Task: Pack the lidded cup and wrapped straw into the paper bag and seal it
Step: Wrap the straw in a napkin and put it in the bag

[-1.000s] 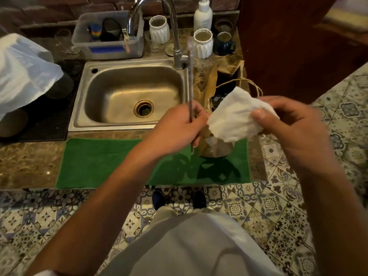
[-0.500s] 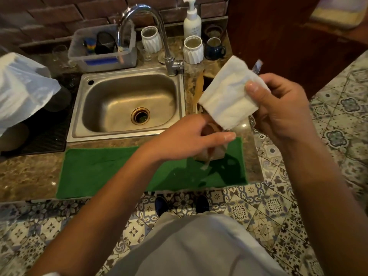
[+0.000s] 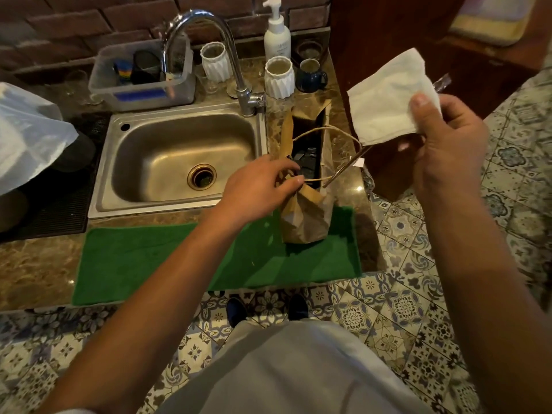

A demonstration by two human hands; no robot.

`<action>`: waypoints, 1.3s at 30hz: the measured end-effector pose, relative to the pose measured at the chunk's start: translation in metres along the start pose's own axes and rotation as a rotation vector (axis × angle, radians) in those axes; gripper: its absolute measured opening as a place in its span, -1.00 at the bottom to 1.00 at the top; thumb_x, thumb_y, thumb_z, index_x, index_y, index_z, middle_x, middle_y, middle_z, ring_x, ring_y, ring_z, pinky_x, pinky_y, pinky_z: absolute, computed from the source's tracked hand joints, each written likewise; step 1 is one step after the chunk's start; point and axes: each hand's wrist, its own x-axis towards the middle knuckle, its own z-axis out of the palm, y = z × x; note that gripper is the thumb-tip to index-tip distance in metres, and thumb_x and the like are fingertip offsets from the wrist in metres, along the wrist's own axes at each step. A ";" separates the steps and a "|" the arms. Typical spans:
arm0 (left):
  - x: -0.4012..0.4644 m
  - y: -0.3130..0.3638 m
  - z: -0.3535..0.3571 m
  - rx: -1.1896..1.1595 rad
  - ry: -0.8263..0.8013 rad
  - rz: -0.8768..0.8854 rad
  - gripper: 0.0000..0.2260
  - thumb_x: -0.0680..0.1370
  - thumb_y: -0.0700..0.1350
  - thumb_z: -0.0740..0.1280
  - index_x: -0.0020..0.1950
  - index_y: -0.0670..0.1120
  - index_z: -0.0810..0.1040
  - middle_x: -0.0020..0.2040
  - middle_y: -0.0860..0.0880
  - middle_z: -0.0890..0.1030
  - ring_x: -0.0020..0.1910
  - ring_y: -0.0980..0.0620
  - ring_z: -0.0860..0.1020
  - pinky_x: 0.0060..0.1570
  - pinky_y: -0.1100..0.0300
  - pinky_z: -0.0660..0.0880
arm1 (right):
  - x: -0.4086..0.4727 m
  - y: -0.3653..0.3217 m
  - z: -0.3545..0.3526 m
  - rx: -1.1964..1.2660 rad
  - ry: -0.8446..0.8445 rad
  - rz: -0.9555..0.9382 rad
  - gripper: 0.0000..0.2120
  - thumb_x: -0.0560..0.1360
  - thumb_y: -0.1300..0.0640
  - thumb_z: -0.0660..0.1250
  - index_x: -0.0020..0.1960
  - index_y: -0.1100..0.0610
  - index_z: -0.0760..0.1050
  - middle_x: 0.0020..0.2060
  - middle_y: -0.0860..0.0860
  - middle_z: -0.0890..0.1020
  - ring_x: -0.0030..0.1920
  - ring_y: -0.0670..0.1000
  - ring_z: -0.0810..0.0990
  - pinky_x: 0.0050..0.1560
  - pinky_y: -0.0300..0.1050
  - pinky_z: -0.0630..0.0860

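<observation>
A brown paper bag (image 3: pixel 307 222) stands open on the right end of a green mat (image 3: pixel 179 264). Inside it I see the dark lid of the cup (image 3: pixel 307 164). My left hand (image 3: pixel 257 189) pinches the bag's near rim by its twine handle. To the right of the bag and above it, my right hand (image 3: pixel 448 144) grips a folded white napkin (image 3: pixel 385 100) together with the wrapped straw (image 3: pixel 346 168). The straw slants down behind the napkin, and its lower tip sits at the bag's right rim.
A steel sink (image 3: pixel 179 156) with a tall faucet (image 3: pixel 227 46) lies left of the bag. Behind it stand white ribbed cups (image 3: pixel 279 77), a soap bottle (image 3: pixel 277 31), a blue mug (image 3: pixel 310 76) and a plastic tub (image 3: pixel 143 79). A white plastic bag (image 3: pixel 27 135) sits far left.
The straw went from my left hand to my right. My left hand dropped onto the bag's rim, while my right hand rose to the right with the napkin, uncovering the bag's mouth.
</observation>
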 end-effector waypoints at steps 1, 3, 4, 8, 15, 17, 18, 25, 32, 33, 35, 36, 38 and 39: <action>0.001 -0.001 -0.001 -0.043 0.002 -0.004 -0.71 0.62 0.19 0.26 0.24 0.10 0.60 0.06 0.02 0.61 -0.02 0.04 0.54 -0.12 0.13 0.41 | 0.002 0.000 0.001 0.003 0.017 -0.013 -0.91 0.55 0.10 0.45 0.02 0.11 0.64 -0.06 0.01 0.72 0.00 0.05 0.73 -0.24 -0.17 0.59; 0.003 -0.005 -0.003 -0.218 -0.006 -0.036 -0.80 0.62 0.07 0.32 0.09 -0.01 0.64 -0.02 0.02 0.66 -0.09 0.05 0.59 -0.16 0.14 0.47 | 0.006 -0.001 0.002 0.012 0.056 -0.047 -0.90 0.53 0.09 0.47 -0.01 0.11 0.65 -0.10 0.01 0.71 -0.06 0.03 0.71 -0.21 -0.12 0.60; 0.004 -0.008 -0.004 -0.330 -0.012 -0.063 -0.83 0.62 0.01 0.33 0.05 -0.05 0.64 -0.08 0.02 0.66 -0.14 0.08 0.61 -0.18 0.15 0.52 | 0.008 -0.002 0.002 0.023 0.076 -0.066 -0.91 0.53 0.10 0.46 -0.03 0.12 0.65 -0.13 0.01 0.70 -0.11 0.00 0.70 -0.23 -0.11 0.60; 0.002 -0.019 -0.002 -0.718 -0.005 -0.217 -0.89 0.62 -0.17 0.34 -0.02 -0.13 0.65 -0.18 0.02 0.63 -0.36 0.28 0.56 -0.36 0.36 0.50 | 0.010 -0.009 0.007 -0.003 0.145 -0.154 -0.88 0.57 0.12 0.43 0.00 0.19 0.61 -0.16 0.01 0.66 -0.19 -0.12 0.67 -0.29 -0.19 0.59; -0.005 -0.025 0.006 -0.881 0.053 -0.265 -0.89 0.61 -0.20 0.36 0.06 -0.19 0.65 0.05 -0.25 0.67 -0.08 -0.03 0.60 -0.20 0.37 0.56 | 0.001 -0.007 0.037 -0.351 0.116 -0.456 -0.83 0.60 0.04 0.40 0.04 0.15 0.59 -0.17 -0.07 0.62 -0.20 -0.31 0.59 -0.24 -0.37 0.48; -0.004 -0.024 0.006 -0.898 0.062 -0.262 -0.91 0.62 -0.20 0.35 0.04 -0.16 0.65 0.01 -0.19 0.67 -0.08 -0.03 0.59 -0.22 0.39 0.55 | -0.004 0.005 0.047 -0.483 0.005 -0.496 -0.85 0.61 0.03 0.39 0.07 0.10 0.59 -0.10 -0.04 0.65 -0.13 -0.19 0.64 -0.21 -0.31 0.55; -0.003 -0.024 0.007 -0.905 0.069 -0.263 -0.91 0.62 -0.20 0.35 0.03 -0.15 0.65 -0.01 -0.16 0.67 -0.09 -0.03 0.59 -0.23 0.38 0.56 | -0.007 0.013 0.051 -0.552 -0.059 -0.522 -0.88 0.61 0.04 0.38 0.07 0.08 0.59 -0.08 -0.04 0.64 -0.12 -0.13 0.64 -0.19 -0.30 0.55; -0.006 -0.039 0.012 -0.940 0.107 -0.292 -0.92 0.61 -0.17 0.36 -0.03 -0.06 0.65 -0.09 -0.05 0.67 -0.13 -0.01 0.60 -0.18 0.23 0.60 | -0.016 0.059 0.048 -0.810 -0.365 -0.513 -0.84 0.59 0.09 0.41 0.04 0.18 0.67 -0.09 0.03 0.67 -0.13 -0.06 0.59 -0.16 -0.29 0.45; -0.010 -0.039 0.015 -0.951 0.092 -0.308 -0.88 0.62 -0.13 0.36 0.07 -0.13 0.65 -0.01 -0.09 0.69 -0.10 0.04 0.63 -0.18 0.29 0.62 | -0.017 0.067 0.042 -0.912 -0.561 -0.470 -0.82 0.58 0.04 0.41 0.12 0.08 0.68 -0.01 -0.03 0.70 -0.07 -0.05 0.64 -0.06 0.01 0.61; -0.011 -0.039 0.015 -0.955 0.089 -0.303 -0.88 0.62 -0.13 0.36 0.08 -0.14 0.65 -0.02 -0.07 0.69 -0.10 0.05 0.63 -0.18 0.30 0.61 | -0.017 0.066 0.042 -0.912 -0.590 -0.468 -0.81 0.57 0.03 0.41 0.12 0.08 0.69 0.04 -0.03 0.71 -0.02 -0.04 0.65 -0.02 0.03 0.62; -0.012 -0.039 0.015 -0.964 0.097 -0.300 -0.88 0.62 -0.15 0.36 0.09 -0.15 0.65 -0.02 -0.07 0.68 -0.10 0.05 0.63 -0.18 0.28 0.60 | -0.017 0.061 0.043 -0.929 -0.610 -0.471 -0.80 0.57 0.02 0.41 0.10 0.08 0.70 0.10 -0.03 0.71 0.03 -0.03 0.67 0.01 0.07 0.62; -0.011 -0.040 0.015 -0.968 0.106 -0.299 -0.88 0.62 -0.15 0.36 0.08 -0.16 0.65 -0.01 -0.10 0.68 -0.10 0.03 0.62 -0.17 0.26 0.60 | -0.015 0.058 0.042 -0.950 -0.601 -0.476 -0.80 0.57 0.01 0.41 0.10 0.08 0.70 0.09 -0.02 0.71 0.02 -0.01 0.67 -0.01 0.09 0.62; -0.012 -0.041 0.013 -0.970 0.117 -0.296 -0.89 0.62 -0.14 0.36 0.07 -0.13 0.66 0.04 -0.15 0.69 -0.09 0.00 0.62 -0.16 0.24 0.59 | -0.010 0.048 0.040 -1.015 -0.577 -0.470 -0.79 0.58 -0.02 0.39 0.10 0.07 0.69 0.01 -0.03 0.72 -0.07 0.02 0.66 -0.08 0.10 0.61; -0.012 -0.042 0.012 -0.972 0.117 -0.291 -0.88 0.62 -0.14 0.36 0.08 -0.12 0.66 0.05 -0.15 0.69 -0.08 0.00 0.61 -0.16 0.25 0.59 | -0.006 0.043 0.039 -1.069 -0.574 -0.456 -0.78 0.59 -0.04 0.38 0.11 0.05 0.69 -0.04 -0.03 0.71 -0.12 0.02 0.65 -0.11 0.08 0.60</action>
